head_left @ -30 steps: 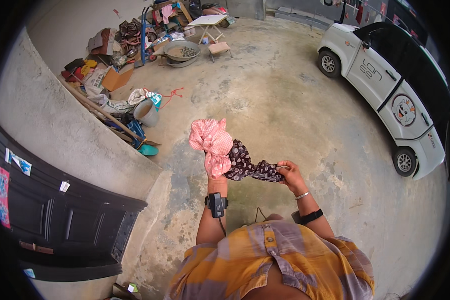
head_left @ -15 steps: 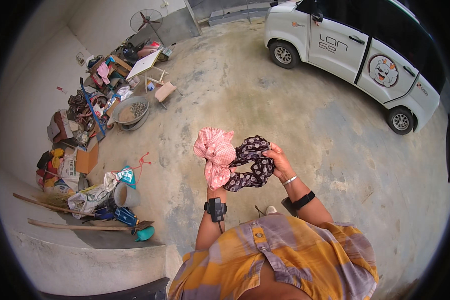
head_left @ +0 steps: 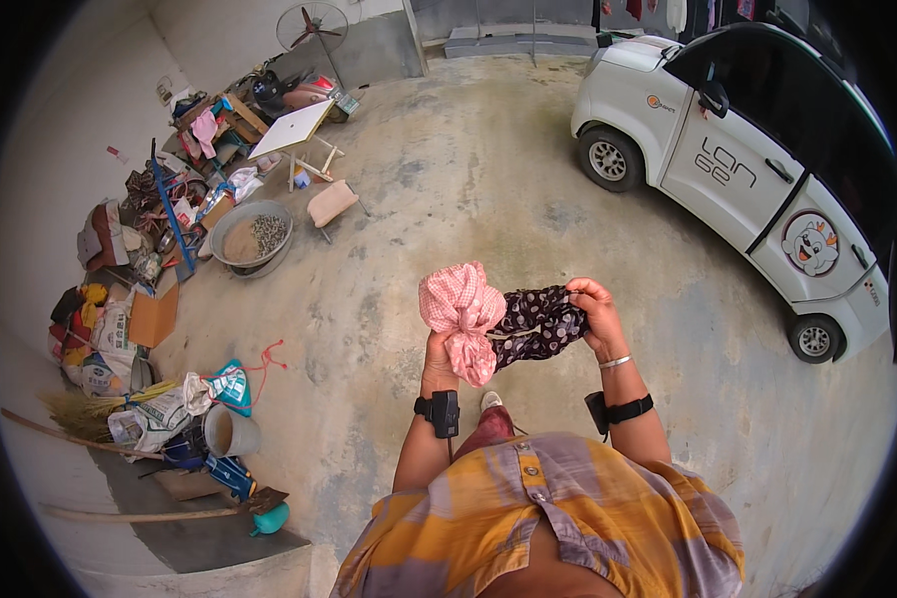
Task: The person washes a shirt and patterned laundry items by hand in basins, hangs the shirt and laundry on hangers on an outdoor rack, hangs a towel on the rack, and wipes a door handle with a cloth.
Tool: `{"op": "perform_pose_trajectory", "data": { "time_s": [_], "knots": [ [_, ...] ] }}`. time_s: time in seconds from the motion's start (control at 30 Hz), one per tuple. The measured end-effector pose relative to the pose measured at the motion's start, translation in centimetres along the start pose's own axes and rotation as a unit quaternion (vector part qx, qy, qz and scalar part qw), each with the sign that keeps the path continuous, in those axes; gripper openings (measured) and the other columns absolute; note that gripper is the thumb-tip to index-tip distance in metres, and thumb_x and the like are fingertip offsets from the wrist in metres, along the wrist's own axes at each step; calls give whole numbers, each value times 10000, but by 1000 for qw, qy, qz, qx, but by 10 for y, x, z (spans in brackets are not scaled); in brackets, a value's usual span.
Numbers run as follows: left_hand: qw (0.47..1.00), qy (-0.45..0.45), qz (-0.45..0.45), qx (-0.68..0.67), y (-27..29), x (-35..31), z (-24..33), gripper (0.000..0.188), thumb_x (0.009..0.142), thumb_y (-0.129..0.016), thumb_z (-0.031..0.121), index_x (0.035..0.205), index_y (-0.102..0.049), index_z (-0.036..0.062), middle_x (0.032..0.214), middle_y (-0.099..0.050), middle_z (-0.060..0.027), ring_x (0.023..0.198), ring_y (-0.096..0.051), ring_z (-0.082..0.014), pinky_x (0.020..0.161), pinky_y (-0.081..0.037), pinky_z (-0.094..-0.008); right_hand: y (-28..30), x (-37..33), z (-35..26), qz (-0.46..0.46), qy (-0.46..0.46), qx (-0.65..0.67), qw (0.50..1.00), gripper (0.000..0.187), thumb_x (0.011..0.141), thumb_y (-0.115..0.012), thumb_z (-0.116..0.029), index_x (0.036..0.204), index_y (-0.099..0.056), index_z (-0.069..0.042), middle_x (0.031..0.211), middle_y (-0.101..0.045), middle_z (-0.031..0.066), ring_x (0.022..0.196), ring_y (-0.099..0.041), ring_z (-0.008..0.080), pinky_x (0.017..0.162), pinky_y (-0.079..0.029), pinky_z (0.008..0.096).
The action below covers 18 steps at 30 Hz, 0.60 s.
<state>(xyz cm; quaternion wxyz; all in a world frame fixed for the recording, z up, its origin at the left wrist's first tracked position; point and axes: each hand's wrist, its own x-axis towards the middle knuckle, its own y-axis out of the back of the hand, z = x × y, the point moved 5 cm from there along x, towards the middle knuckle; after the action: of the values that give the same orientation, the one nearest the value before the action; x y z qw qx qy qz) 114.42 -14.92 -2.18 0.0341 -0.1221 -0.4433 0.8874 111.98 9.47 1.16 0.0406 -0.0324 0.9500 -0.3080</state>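
Note:
In front of my body I hold up a gathered cloth band between both hands. A big pink checked bow [head_left: 458, 304] sits at its left end, and a dark polka-dot loop [head_left: 543, 324] runs to the right from it. My right hand [head_left: 598, 314] pinches the far right end of the loop between thumb and fingers. Behind and under the bow is my left hand [head_left: 439, 361], closed on the band there; the bow hides most of its fingers. The loop is drawn out sideways, with a narrow gap between its two sides.
A white car [head_left: 728, 169] is parked at the right. Along the left wall lie a metal basin [head_left: 289, 234], a folding table [head_left: 294, 128], a small stool [head_left: 332, 202], a cardboard box [head_left: 153, 317], a bucket [head_left: 231, 434] and long wooden handles. A fan [head_left: 312, 27] stands at the back.
Both hands have moved to the right with the band. The loop is pulled flatter and its opening has narrowed. My view has shifted, with more of the car's surroundings showing at the top.

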Motion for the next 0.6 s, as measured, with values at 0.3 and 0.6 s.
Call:
{"op": "perform_pose_trajectory", "data": {
  "time_s": [0.3,0.6],
  "knots": [
    [997,-7,-49,65,-41,257,133,366,728,-638,123,1056,-524,7,980,-590,-74,851,-578,-163,772,-488,-305,-84,278,-22,-40,-44,-149,987,153,813,-489,-68,868,-610,7,816,-609,26,720,-552,86,664,-449,212],
    [979,147,-105,92,-33,518,134,292,670,-644,67,938,-538,18,897,-610,-80,777,-595,-163,710,-497,-295,-48,539,-3,-92,-68,-139,984,235,810,-613,-212,893,-601,8,784,-607,12,690,-544,75,633,-449,218]
  ]
}}
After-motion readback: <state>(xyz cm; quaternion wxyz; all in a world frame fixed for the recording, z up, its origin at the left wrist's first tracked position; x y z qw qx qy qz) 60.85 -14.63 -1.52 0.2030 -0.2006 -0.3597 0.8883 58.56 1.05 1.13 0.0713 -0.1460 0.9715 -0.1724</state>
